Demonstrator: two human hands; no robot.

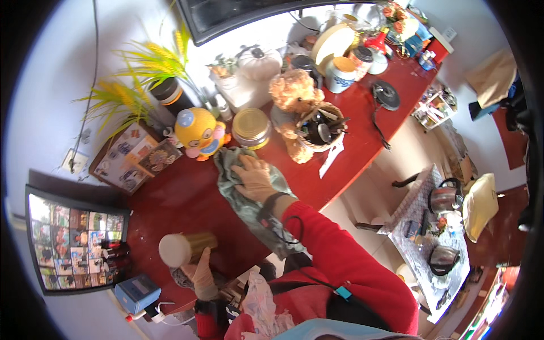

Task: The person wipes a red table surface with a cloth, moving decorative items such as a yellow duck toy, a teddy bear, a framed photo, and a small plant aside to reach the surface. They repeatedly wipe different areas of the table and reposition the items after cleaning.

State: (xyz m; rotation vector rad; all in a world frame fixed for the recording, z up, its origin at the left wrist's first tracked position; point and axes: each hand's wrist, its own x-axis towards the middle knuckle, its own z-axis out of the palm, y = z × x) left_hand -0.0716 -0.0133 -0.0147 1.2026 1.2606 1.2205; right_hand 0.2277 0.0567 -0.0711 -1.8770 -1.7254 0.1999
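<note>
My right hand (255,177) lies flat on a grey-green cloth (249,209), its fingers spread over the red-brown desktop (170,198). The cloth trails from beside the toy duck down to the desk's near edge. At the lower left, my left hand (204,277) grips a jar (198,245) with a white lid and a yellowish-brown body; some of its fingers are hidden. The jar leans with its lid toward the left. Ahead of my right hand stand a gold-lidded round tin (251,128) and a yellow toy duck (198,134).
A teddy bear (294,93) sits beside a basket of pens (323,133). A picture board (136,158), a lit monitor (73,238) and a blue box (137,293) line the left. Beyond the desk stands a low table (425,243) with kettles.
</note>
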